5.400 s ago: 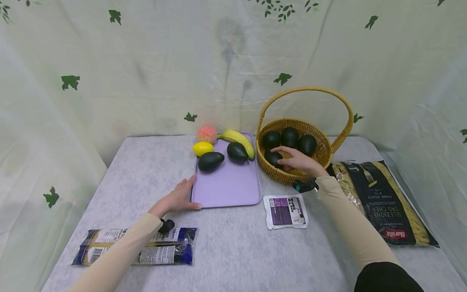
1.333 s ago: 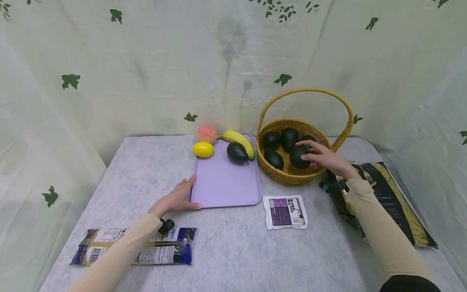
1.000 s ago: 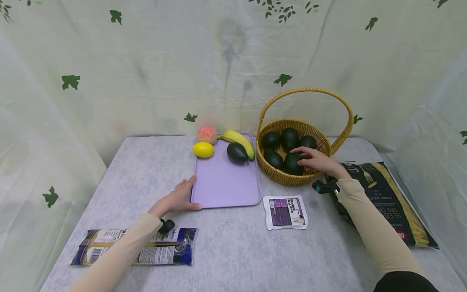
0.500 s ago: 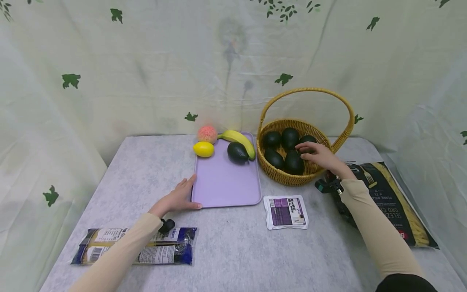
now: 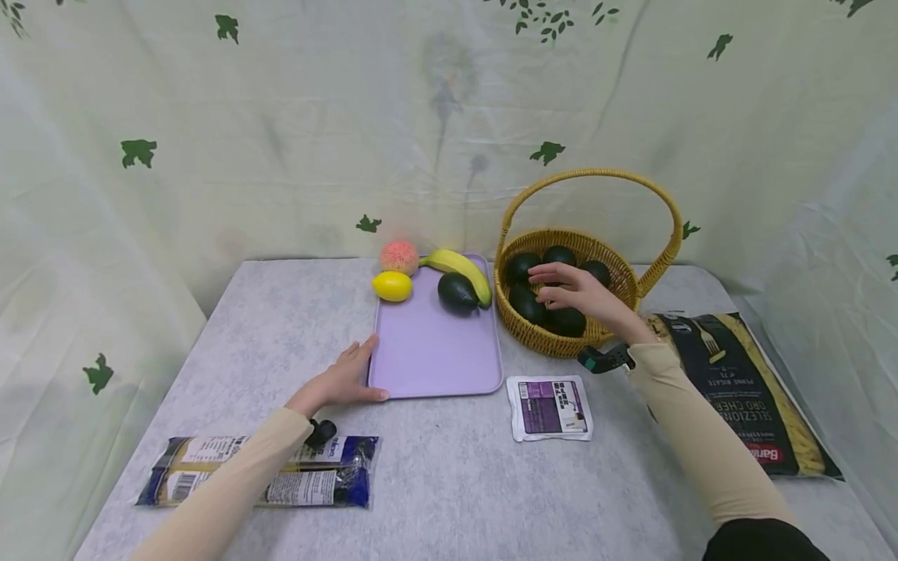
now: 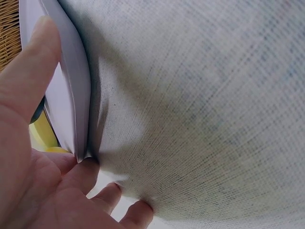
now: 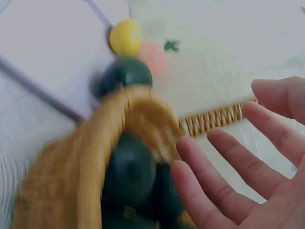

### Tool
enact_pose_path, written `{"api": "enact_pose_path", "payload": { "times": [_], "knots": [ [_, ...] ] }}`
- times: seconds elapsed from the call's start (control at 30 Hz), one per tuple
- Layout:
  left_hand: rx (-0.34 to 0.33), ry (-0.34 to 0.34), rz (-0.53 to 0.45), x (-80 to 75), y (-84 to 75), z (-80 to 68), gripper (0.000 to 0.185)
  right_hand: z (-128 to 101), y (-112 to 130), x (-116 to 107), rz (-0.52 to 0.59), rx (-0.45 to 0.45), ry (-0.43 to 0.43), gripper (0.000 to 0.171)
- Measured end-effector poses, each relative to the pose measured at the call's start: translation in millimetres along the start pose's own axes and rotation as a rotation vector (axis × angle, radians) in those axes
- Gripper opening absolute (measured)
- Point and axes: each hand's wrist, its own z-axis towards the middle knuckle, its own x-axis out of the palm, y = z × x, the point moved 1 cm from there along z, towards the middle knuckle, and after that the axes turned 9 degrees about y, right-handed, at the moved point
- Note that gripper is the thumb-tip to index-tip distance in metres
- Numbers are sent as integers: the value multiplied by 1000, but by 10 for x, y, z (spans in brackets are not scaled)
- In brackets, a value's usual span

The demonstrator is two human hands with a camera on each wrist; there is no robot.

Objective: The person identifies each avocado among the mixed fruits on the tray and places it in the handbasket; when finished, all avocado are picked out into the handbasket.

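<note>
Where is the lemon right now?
In the head view the lemon sits at the far left corner of the purple tray, just in front of the pink ball and left of the avocado.

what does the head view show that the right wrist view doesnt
Only the head view shows the left hand resting against the corner of the purple tray, the banana, the purple packet, the two pasta bags and the basket's handle.

Only the right wrist view shows the palm side of the right hand, its fingers spread and holding nothing.

Both show the wicker basket with dark avocados inside, the avocado on the tray, the lemon and the pink ball.
</note>
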Motion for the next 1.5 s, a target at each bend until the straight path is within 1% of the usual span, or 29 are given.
{"api": "enact_pose_path", "payload": {
  "times": [0.1, 0.3, 0.4, 0.5, 0.63, 0.73, 0.83, 0.9, 1.0, 1.13, 1.27, 1.4, 1.5],
  "knots": [
    [4, -4, -2, -3, -4, -5, 103, 160, 70, 123, -8, -23, 37, 46],
    [5, -3, -3, -10, -11, -2, 103, 499, 205, 312, -107, -55, 77, 45],
    [1, -5, -2, -10, -11, -1, 102, 661, 223, 371, -131, -58, 114, 47],
    [-6, 0, -4, -5, 1, -2, 103, 810, 212, 416, -130, -38, 158, 51],
    [-8, 3, -12, -4, 15, 0, 103, 1001, 194, 480, -143, 37, 203, 54],
    [-9, 2, -16, -4, 15, -1, 103, 1127, 196, 541, -202, 94, 230, 54],
    [-9, 2, -11, -2, 13, 0, 103, 1234, 188, 605, -274, 133, 242, 54],
    [-9, 1, -8, -1, 11, 1, 103, 1301, 165, 639, -313, 145, 238, 53],
    [-3, -1, -6, 0, 8, -3, 102, 1378, 109, 678, -329, 174, 215, 51],
    [2, -2, -9, 6, 2, -4, 102, 1439, 42, 715, -362, 176, 190, 50],
    [3, -2, -9, 6, -4, -9, 102, 1490, 12, 755, -467, 195, 164, 48],
    [7, -4, -9, -2, -14, -19, 101, 1528, -18, 803, -572, 257, 106, 45],
    [2, -7, -10, -5, -15, -20, 101, 1541, -34, 839, -606, 269, 65, 44]
  ]
}}
